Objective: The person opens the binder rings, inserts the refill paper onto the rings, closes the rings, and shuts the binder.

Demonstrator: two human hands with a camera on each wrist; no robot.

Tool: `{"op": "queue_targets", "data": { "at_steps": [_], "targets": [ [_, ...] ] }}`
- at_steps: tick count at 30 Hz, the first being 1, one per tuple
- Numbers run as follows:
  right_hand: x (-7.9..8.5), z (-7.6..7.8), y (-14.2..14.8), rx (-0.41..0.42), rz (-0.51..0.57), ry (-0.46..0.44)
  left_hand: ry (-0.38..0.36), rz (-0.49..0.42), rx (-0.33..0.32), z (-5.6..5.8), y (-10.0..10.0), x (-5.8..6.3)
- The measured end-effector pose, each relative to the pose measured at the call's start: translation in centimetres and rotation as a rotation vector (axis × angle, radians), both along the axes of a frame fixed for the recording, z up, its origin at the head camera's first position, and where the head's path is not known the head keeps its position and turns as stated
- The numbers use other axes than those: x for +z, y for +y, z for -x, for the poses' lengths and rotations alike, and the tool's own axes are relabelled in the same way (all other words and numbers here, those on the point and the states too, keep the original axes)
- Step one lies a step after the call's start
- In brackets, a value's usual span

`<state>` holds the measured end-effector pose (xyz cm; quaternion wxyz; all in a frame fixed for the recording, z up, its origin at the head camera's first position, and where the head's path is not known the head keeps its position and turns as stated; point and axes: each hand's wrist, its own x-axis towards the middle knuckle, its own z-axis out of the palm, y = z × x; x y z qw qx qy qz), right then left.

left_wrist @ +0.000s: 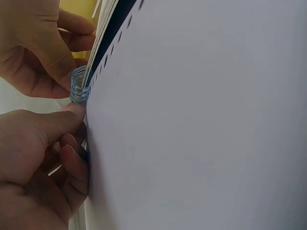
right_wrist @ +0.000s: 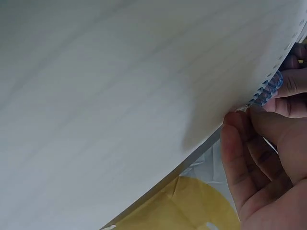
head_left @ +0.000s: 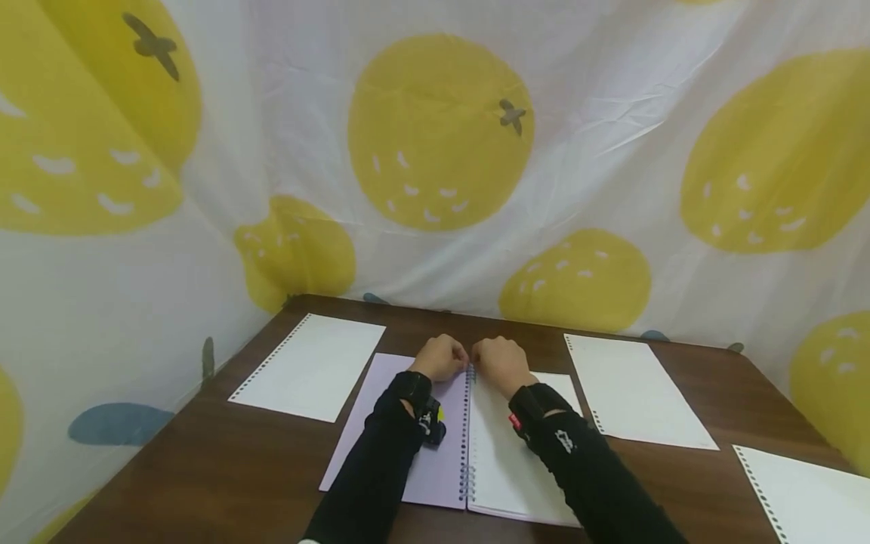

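- Bench (head_left: 204,476): dk brown, wood-grain top, rounded far corners
- Room: white cloth (head_left: 605,174) w/ big yellow fruit prints + grey-blue leaf shapes hangs behind the bench & along its L side; creased, shiny upper R of centre
- Notebook (head_left: 492,465) lies open mid-bench, lilac cover (head_left: 435,476) to L, white pages (head_left: 516,483) to R, clear bluish ring binding (left_wrist: 78,86) btw
- L hand (head_left: 438,358) at binding's far end; grip nearly closed, thumb + fingers pinching the rings
- R hand (head_left: 501,363) right beside it, same end; grip also nearly closed, pinching the rings near the page edge
- Loose punched sheets on bench: L sheet (head_left: 309,368), R sheet (head_left: 639,393), near-R sheet (head_left: 812,495), last one cut off by view edge
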<state>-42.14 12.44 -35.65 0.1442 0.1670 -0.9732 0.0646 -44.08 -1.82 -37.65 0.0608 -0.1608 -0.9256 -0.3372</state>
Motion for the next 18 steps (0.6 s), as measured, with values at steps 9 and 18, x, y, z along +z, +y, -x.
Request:
{"op": "queue_targets", "data": {
  "at_steps": [9, 18],
  "targets": [
    [-0.1, -0.1, -0.3, 0.011, -0.039, 0.016, -0.001, 0.019, 0.009, 0.0, -0.1, -0.4],
    [-0.6, -0.4, -0.6, 0.014, -0.034, 0.02, 0.03, 0.052, -0.041, 0.0, -0.6, -0.8]
  ]
}}
